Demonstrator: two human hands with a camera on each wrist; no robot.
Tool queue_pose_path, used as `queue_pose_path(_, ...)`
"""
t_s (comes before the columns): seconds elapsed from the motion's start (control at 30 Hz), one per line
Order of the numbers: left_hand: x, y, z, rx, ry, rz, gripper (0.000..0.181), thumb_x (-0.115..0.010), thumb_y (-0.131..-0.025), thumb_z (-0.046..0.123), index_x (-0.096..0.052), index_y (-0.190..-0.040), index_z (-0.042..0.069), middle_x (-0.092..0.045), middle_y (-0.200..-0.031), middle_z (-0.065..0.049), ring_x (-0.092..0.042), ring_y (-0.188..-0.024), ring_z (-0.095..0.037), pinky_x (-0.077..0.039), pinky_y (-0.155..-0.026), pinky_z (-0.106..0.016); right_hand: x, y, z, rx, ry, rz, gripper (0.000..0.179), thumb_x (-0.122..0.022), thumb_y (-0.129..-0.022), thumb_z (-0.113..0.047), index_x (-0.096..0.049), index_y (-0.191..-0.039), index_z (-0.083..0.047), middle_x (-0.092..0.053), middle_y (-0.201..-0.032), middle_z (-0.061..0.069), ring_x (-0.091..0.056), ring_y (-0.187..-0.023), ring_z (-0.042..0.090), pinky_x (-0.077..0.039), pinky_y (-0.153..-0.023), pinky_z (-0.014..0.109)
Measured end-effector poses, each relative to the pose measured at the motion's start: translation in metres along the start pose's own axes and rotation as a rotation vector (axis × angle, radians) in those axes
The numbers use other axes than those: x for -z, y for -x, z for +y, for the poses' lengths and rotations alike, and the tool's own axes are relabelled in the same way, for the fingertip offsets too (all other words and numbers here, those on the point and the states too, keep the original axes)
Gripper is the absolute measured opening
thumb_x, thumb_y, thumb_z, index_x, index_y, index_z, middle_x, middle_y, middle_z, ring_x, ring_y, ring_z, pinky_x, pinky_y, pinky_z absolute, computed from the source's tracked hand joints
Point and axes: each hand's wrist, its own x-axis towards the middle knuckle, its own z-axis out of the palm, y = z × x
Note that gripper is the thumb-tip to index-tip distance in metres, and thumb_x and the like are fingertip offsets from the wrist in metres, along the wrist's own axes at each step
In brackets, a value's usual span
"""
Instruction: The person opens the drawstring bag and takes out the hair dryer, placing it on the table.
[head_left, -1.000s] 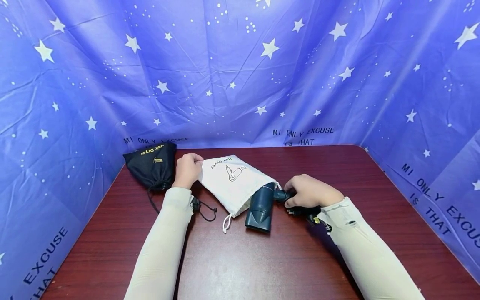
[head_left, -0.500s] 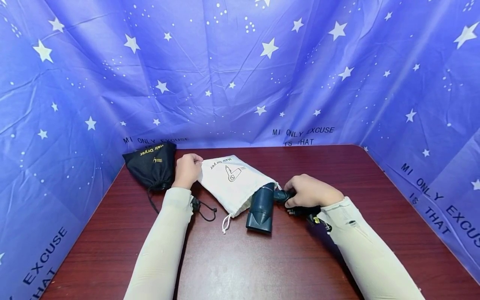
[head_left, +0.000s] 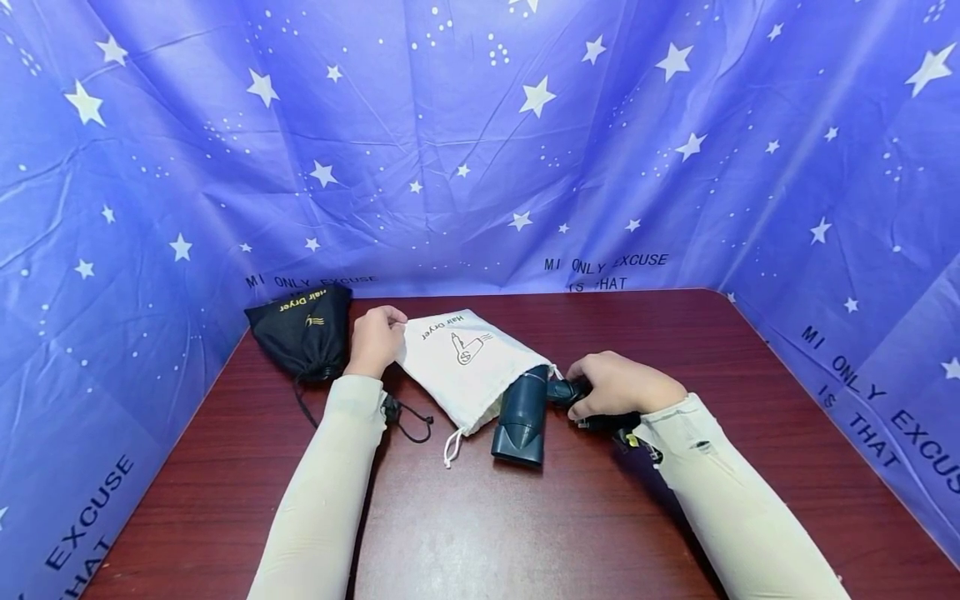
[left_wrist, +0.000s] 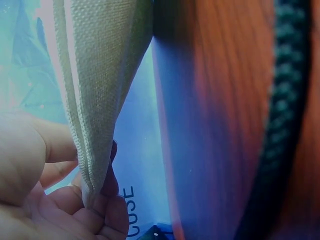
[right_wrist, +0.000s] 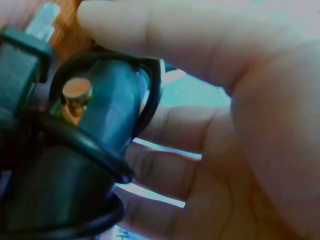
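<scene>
While the left grip (head_left: pixel 377 342) pinches the upper-left corner of the white bag (head_left: pixel 472 379), the right grip (head_left: pixel 622 383) seems curled round the handle (head_left: pixel 562 392) of the hair dryer (head_left: pixel 521 417), though blur hides how firmly. The step in hand looks like handling the hair dryer at the bag's mouth; the next move probably calls for taut cloth. Near centre frame, the hair dryer lies partly inside the bag, just left of the right grip.

The white bag (head_left: pixel 474 369) hides part of the hair dryer (head_left: pixel 521 417) (the left wrist view crops a braided cord (left_wrist: pixel 287 75)).
</scene>
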Motion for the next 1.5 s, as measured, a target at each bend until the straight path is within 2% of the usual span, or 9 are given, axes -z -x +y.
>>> queue_pose_path(0.27,0.0000,0.0002,0.0006,-0.006,-0.010,-0.001,0.013,-0.060,-0.101,0.014,-0.073,-0.101,0.012,-0.073,-0.098,-0.008,-0.066,-0.091,-0.029,-0.052,-0.084,-0.044,-0.0013,0.0004,0.0024,-0.012,0.007,-0.005,0.042,-0.088,-0.073,-0.034,-0.075,-0.107,-0.012,-0.068,-0.087,-0.006,-0.060,-0.081,0.014,-0.052,-0.078,0.035)
queue_pose_path(0.53,0.0010,0.0004,0.0008,-0.006,-0.006,0.001,0.013,-0.061,-0.100,0.013,-0.073,-0.100,0.011,-0.074,-0.097,-0.008,-0.066,-0.091,-0.030,-0.053,-0.084,-0.044,-0.0004,-0.0007,-0.0008,0.002,0.021,-0.013,0.025,-0.086,-0.075,-0.026,-0.074,-0.093,-0.015,-0.064,-0.078,-0.006,-0.057,-0.076,0.014,-0.050,-0.074,0.034)
queue_pose_path(0.8,0.0022,-0.0013,-0.0022,-0.006,0.004,0.000,0.013,-0.061,-0.099,0.012,-0.074,-0.099,0.011,-0.074,-0.097,-0.008,-0.066,-0.093,-0.030,-0.053,-0.086,-0.044,0.0003,0.0009,0.0002,0.023,0.039,-0.010,0.017,-0.085,-0.074,-0.022,-0.073,-0.085,-0.020,-0.063,-0.074,-0.009,-0.056,-0.074,0.014,-0.049,-0.073,0.034)
queue_pose_path(1.23,0.0016,0.0006,-0.0017,-0.016,-0.012,0.029,0.014,-0.061,-0.099,0.011,-0.075,-0.099,0.009,-0.075,-0.095,-0.010,-0.067,-0.090,-0.030,-0.054,-0.083,-0.045,0.0023,0.0016,0.0007,0.031,0.036,-0.019,0.017,-0.087,-0.070,-0.022,-0.072,-0.078,-0.023,-0.062,-0.071,-0.010,-0.054,-0.070,0.012,-0.047,-0.068,0.032)
queue_pose_path(1.5,0.0013,0.0010,-0.0011,-0.002,-0.017,0.021,0.014,-0.061,-0.099,0.012,-0.075,-0.099,0.010,-0.074,-0.095,-0.010,-0.067,-0.088,-0.030,-0.053,-0.081,-0.044,0.0038,0.0038,-0.0003,0.031,0.021,-0.032,0.018,-0.087,-0.069,-0.021,-0.071,-0.076,-0.023,-0.060,-0.068,-0.010,-0.053,-0.068,0.012,-0.045,-0.065,0.030)
